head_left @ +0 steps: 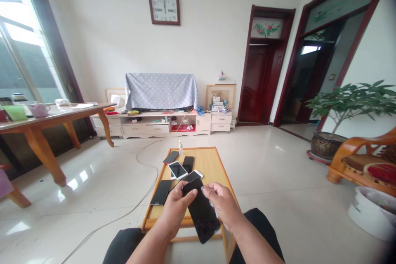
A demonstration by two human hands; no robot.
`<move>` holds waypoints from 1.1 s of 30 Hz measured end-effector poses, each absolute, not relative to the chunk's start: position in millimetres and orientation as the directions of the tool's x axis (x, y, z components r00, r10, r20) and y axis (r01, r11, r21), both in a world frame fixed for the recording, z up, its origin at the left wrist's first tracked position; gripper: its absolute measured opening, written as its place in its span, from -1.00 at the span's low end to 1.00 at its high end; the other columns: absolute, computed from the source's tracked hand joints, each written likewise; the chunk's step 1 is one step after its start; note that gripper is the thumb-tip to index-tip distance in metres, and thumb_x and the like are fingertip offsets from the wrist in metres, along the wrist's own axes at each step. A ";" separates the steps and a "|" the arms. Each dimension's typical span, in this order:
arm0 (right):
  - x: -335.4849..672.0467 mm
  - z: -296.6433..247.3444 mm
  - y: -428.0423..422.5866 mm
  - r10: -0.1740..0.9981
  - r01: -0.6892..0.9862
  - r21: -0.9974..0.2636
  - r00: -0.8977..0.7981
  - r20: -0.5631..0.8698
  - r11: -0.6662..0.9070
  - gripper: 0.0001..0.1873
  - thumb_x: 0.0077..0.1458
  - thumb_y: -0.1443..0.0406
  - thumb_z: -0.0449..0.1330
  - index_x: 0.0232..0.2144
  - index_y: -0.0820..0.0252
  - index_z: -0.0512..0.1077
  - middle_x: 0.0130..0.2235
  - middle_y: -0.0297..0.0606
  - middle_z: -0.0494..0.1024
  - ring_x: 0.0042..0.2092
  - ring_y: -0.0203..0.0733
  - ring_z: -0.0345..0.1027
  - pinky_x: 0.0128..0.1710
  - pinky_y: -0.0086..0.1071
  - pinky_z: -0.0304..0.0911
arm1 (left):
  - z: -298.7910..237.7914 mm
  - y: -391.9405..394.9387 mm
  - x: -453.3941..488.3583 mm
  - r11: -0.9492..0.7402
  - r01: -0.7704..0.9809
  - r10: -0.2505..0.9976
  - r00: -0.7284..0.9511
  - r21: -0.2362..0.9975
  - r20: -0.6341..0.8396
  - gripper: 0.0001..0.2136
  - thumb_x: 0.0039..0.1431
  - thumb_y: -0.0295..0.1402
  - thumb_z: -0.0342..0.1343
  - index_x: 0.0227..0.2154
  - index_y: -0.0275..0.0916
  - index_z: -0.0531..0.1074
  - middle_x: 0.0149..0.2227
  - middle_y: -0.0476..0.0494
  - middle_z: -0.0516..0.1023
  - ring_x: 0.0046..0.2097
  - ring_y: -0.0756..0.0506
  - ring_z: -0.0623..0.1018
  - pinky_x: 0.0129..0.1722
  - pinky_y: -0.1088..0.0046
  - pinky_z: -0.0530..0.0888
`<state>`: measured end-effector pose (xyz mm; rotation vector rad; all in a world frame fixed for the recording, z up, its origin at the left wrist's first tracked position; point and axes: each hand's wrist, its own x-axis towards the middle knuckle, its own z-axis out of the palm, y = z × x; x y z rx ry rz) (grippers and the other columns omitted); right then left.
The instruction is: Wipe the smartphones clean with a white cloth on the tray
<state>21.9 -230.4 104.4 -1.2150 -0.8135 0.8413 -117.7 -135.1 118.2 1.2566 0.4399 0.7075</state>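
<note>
Black phone (202,216) held tilted, lower end out past table (213,165)'s near edge. Left hand (181,200) clamps its upper end: thumb on screen, fingers behind. Right hand (221,202) at phone's right edge, thumb and fingers pinched together on a pale scrap (212,203); can't tell what it is.

More phones on table's left half: dark one (161,192) right at left edge, red-edged one (171,157) farther up that edge, white one (177,170) and black one (188,163) just inside, second white one (198,173) near table's middle. Bottle (181,148) at far edge, left of middle.

Yellow wood shows down table's right half. Knees flank near edge. Floor (262,165) runs wide to table's right; cord (123,214) on floor to its left.
</note>
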 end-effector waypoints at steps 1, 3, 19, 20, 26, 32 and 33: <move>21.2 105.1 -230.1 0.881 -0.093 -0.984 0.464 0.091 0.150 -0.58 0.07 -0.02 0.32 -0.34 0.24 0.48 -0.48 -0.40 0.37 -0.47 -0.36 0.10 -0.45 -0.45 0.03 | 116.3 -132.5 -118.0 0.132 -0.226 0.689 0.721 0.965 0.075 -0.66 0.05 -0.13 0.33 -0.22 -0.24 0.46 -0.28 -0.10 0.60 -0.23 -0.10 0.55 -0.18 0.40 0.41; 20.6 107.8 -230.0 0.893 -0.089 -0.984 0.440 0.099 0.153 -0.58 0.05 -0.02 0.35 -0.34 0.24 0.49 -0.45 -0.38 0.42 -0.43 -0.33 0.16 -0.42 -0.45 0.07 | 114.7 -127.3 -118.4 0.101 -0.183 0.665 0.744 0.978 0.070 -0.70 0.03 -0.17 0.35 -0.29 -0.24 0.46 -0.35 -0.04 0.57 -0.28 -0.06 0.52 -0.25 0.46 0.38; 29.9 105.7 -225.3 0.786 -0.221 -0.939 0.613 0.077 0.264 -0.53 -0.02 -0.09 0.36 -0.37 0.19 0.48 -0.41 -0.30 0.47 -0.38 -0.25 0.29 -0.34 -0.38 0.22 | 112.4 -146.6 -115.9 0.058 -0.150 0.507 0.856 0.987 0.100 -0.61 0.18 -0.11 0.22 -0.06 -0.27 0.50 -0.21 -0.15 0.59 -0.19 -0.12 0.52 -0.15 0.36 0.44; 31.5 109.0 -226.4 0.781 -0.205 -0.941 0.618 0.088 0.268 -0.54 -0.01 -0.09 0.36 -0.37 0.19 0.49 -0.40 -0.29 0.47 -0.37 -0.24 0.30 -0.33 -0.37 0.23 | 111.5 -146.8 -116.3 0.020 -0.146 0.499 0.859 0.989 0.117 -0.64 0.19 -0.11 0.20 -0.08 -0.27 0.50 -0.24 -0.13 0.58 -0.22 -0.11 0.50 -0.18 0.38 0.43; 40.5 122.8 -228.4 0.722 -0.116 -0.954 0.680 0.128 0.278 -0.52 0.00 -0.12 0.33 -0.35 0.19 0.54 -0.36 -0.22 0.52 -0.30 -0.16 0.36 -0.27 -0.32 0.26 | 110.6 -145.0 -122.0 -0.356 0.037 0.573 0.798 0.934 0.187 -0.74 0.23 -0.10 0.12 -0.34 -0.21 0.47 -0.40 -0.04 0.47 -0.36 -0.05 0.39 -0.37 0.47 0.30; 26.1 132.6 -241.1 0.619 0.362 -0.899 0.654 0.434 0.247 -0.63 0.18 -0.03 0.23 -0.28 0.11 0.60 -0.25 -0.17 0.55 -0.19 -0.08 0.43 -0.12 -0.25 0.33 | 108.8 -145.4 -123.6 -0.622 0.153 0.609 0.710 0.768 0.352 -0.80 0.21 -0.17 0.11 -0.44 -0.14 0.44 -0.48 -0.05 0.44 -0.43 -0.08 0.37 -0.41 0.44 0.19; 19.9 133.9 -242.3 0.604 0.425 -0.867 0.630 0.489 0.259 -0.67 0.21 0.01 0.21 -0.24 0.09 0.61 -0.22 -0.16 0.54 -0.17 -0.08 0.43 -0.10 -0.25 0.34 | 109.2 -146.9 -122.8 -0.645 0.161 0.600 0.712 0.747 0.365 -0.81 0.22 -0.18 0.10 -0.43 -0.13 0.44 -0.48 -0.06 0.45 -0.42 -0.08 0.37 -0.40 0.44 0.19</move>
